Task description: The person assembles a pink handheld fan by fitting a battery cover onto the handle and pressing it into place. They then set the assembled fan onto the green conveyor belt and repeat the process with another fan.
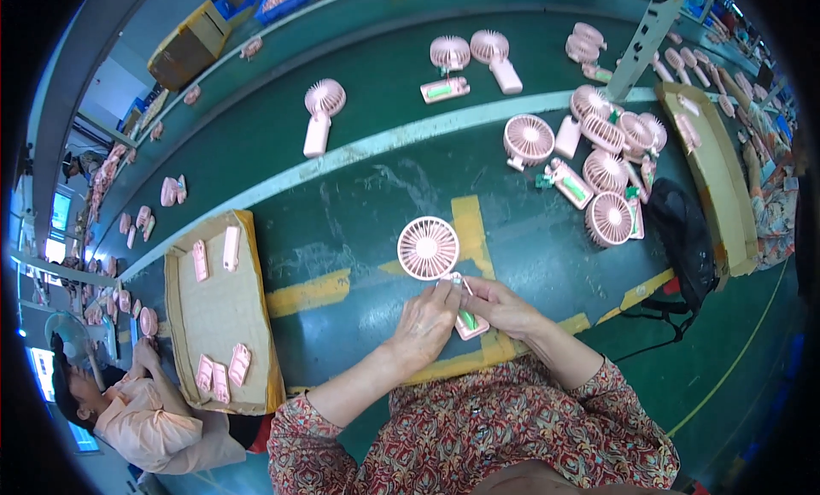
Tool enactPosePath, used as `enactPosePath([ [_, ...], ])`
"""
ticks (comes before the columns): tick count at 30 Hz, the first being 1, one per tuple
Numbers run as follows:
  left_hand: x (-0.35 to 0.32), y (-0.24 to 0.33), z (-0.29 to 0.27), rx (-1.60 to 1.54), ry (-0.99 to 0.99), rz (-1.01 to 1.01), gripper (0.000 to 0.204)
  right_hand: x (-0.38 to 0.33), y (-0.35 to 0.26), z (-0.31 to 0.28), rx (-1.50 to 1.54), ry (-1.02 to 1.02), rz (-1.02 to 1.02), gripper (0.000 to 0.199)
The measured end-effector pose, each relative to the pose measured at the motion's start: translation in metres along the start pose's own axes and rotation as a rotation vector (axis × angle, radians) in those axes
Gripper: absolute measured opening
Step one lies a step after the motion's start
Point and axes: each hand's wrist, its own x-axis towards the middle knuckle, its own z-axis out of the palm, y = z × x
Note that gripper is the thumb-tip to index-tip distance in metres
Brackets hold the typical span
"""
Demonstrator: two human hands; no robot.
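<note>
A pink handheld fan (429,248) lies at the table's front, its round grille pointing away from me and its handle toward me. The handle is uncovered, and a green part (468,321) shows inside it. My left hand (424,322) is closed on the handle's left side, close under the grille. From the right, my right hand (506,309) grips the same handle with bent fingers. Both sets of fingertips meet near the joint between grille and handle, where a small pale piece shows. Whatever lies between the fingertips is too small to make out.
To the left stands a shallow cardboard tray (218,311) with several pink handle shells. At right are a pile of fans (606,170), a black bag (681,239) and another cardboard tray (713,187). Fans also lie on the green belt (384,76) beyond. A co-worker (158,418) sits at left.
</note>
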Motion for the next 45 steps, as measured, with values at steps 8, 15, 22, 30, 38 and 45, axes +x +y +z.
enactPosePath([
  [8,-0.004,-0.002,-0.002,-0.089,0.055,-0.087,0.029,0.004,-0.004,-0.003,0.051,0.043,0.071,0.035],
  [15,-0.021,-0.008,0.012,-0.033,0.299,0.073,0.023,0.006,-0.003,-0.002,0.061,0.089,0.085,0.03],
  [22,-0.036,-0.003,0.027,0.005,0.28,0.046,0.039,0.002,0.002,0.004,0.164,0.196,0.036,0.027],
  [30,-0.055,-0.001,0.01,-0.228,0.324,-0.109,0.043,0.008,0.004,0.01,0.169,0.254,0.022,0.028],
  [38,-0.14,-0.12,-0.124,0.447,0.548,-0.572,0.036,0.007,-0.004,0.016,0.139,0.203,0.005,0.035],
  [45,-0.163,-0.246,-0.168,0.41,0.416,-0.958,0.038,0.003,-0.008,0.015,0.107,0.222,0.001,0.034],
])
